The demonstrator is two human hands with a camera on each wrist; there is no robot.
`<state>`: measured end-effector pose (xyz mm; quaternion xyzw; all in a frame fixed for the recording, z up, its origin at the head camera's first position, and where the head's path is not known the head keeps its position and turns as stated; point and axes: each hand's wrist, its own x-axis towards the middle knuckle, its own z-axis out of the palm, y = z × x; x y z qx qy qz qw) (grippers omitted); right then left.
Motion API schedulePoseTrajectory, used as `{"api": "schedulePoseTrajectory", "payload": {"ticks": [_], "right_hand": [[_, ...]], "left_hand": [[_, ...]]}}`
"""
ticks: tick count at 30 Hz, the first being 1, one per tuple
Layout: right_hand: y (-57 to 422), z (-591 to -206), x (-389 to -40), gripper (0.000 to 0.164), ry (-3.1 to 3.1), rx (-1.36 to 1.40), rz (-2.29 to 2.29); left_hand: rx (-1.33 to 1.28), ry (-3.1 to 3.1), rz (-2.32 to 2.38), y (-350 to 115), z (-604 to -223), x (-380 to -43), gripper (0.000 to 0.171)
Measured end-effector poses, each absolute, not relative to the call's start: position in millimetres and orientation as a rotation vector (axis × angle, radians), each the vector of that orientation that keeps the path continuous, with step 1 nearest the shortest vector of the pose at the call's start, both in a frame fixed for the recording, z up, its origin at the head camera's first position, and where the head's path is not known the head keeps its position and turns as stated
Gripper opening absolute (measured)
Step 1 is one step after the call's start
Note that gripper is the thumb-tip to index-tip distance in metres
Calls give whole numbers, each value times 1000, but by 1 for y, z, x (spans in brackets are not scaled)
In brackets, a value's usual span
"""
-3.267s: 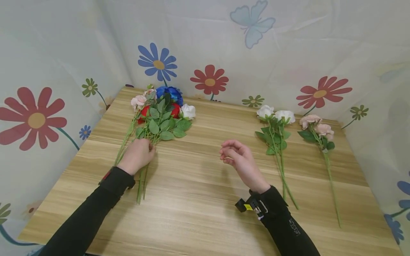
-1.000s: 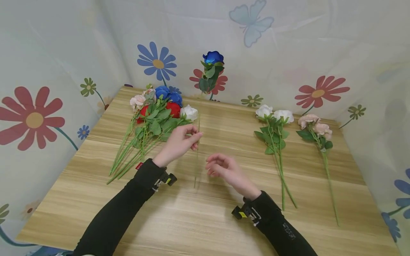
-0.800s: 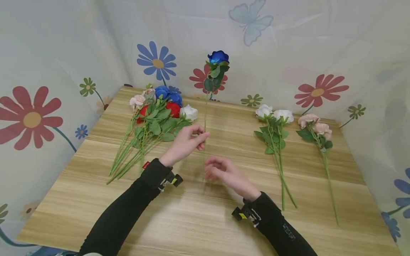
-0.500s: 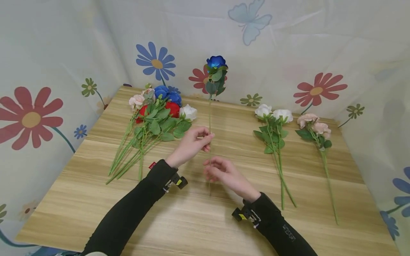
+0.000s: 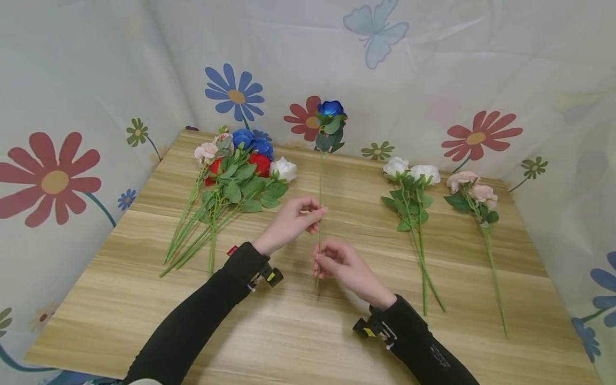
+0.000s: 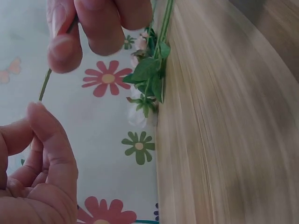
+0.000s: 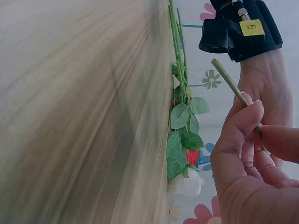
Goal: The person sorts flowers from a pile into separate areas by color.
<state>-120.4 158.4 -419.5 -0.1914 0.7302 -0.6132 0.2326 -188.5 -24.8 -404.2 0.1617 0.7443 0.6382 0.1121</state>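
Blue rose (image 5: 331, 110), slim green stem (image 5: 321, 179)

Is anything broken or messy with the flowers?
Nothing looks broken or spilled. A little untidy, though: the mixed flower pile on the left has stems lying at different angles, and the two white flowers on the right have crossed stems. The blue flower in the left hand and right hand looks straight.

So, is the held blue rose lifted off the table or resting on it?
Lifted: left hand and right hand pinch its stem; the right wrist view shows its end clear of the table.
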Motion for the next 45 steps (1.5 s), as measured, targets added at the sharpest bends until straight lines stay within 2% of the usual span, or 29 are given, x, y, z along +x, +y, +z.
{"api": "schedulePoseTrajectory", "payload": {"ticks": [4,17,31,45], "right_hand": [[164,-421,-117,27,2006,-517,-1672],[193,-425,-106,26,2069,-416,-1579],[214,-431,-109,18,2168,-319,-1475],[228,-437,-114,16,2239,-219,-1383]], "left_hand": [[534,2269,1790,-28,-404,-186,25],[644,2853,1230,-71,-403,-166,26],[601,2938,1164,-111,-406,-164,24],[568,2991,1093,-123,-414,-163,25]]}}
